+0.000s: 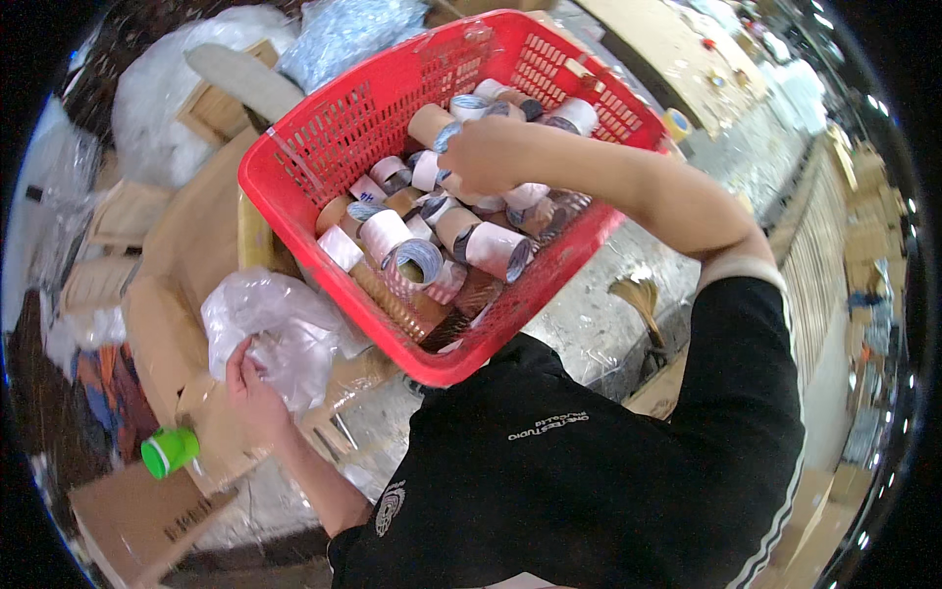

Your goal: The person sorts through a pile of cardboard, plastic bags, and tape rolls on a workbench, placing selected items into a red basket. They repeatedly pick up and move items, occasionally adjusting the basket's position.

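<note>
A red plastic basket (422, 365) with slotted walls stands in front of me. It holds many short, wide rolls (385, 232), some white, some brown, with bluish patterned ends. My right hand (488, 155) is down inside it among the rolls, fingers curled, next to a brown roll (429, 124). The fingertips are hidden, so what they grip does not show. To the left of the basket, my left hand (257, 401) pinches the edge of a crumpled clear plastic bag (280, 329). The bag hangs over brown cardboard.
A large cardboard box (162, 285) lies left of the basket, with a green cup-like item (170, 453) at its lower edge. Bulky clear plastic (157, 113) and a bluish plastic bundle (351, 41) sit behind. A straw brush (640, 298) lies to the right.
</note>
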{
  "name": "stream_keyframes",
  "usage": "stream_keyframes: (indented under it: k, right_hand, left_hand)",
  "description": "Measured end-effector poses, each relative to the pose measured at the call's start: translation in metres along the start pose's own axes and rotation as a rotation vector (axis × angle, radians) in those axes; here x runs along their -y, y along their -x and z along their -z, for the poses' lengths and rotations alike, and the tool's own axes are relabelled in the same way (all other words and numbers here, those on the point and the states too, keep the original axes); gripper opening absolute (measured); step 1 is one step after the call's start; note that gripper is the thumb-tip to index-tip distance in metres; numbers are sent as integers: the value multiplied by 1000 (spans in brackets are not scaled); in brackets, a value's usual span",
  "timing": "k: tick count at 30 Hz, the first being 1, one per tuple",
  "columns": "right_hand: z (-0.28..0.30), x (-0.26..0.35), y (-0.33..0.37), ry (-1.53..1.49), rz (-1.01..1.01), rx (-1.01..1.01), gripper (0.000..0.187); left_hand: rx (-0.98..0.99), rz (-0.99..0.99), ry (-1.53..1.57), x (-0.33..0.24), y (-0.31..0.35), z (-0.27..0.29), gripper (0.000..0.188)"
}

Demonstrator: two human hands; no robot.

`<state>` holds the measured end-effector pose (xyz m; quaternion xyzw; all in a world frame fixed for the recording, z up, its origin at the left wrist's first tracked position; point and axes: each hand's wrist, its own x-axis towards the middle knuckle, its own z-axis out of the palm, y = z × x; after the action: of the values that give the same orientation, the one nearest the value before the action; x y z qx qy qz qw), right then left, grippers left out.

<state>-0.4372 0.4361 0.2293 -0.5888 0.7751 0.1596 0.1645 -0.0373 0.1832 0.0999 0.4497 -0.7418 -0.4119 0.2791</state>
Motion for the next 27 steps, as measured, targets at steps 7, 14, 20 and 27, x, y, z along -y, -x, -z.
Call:
stream_keyframes:
  k: [7,14,20,27]
  right_hand:
    - [-103,-63,-108,27,677,-72,58]
    - [-126,-128,-77,130,703,64,22]
    - [-34,-189,-40,321,261,276,17]
    - [-58,-24,-108,0,997,-291,20]
  left_hand:
    - [113,29,46,-103,23,-110,42]
    - [-117,556,635,-153,32,-119,58]
    - [178,365,-31,-184,26,-131,41]
    - [157,347,-388,-194,17,-125,46]
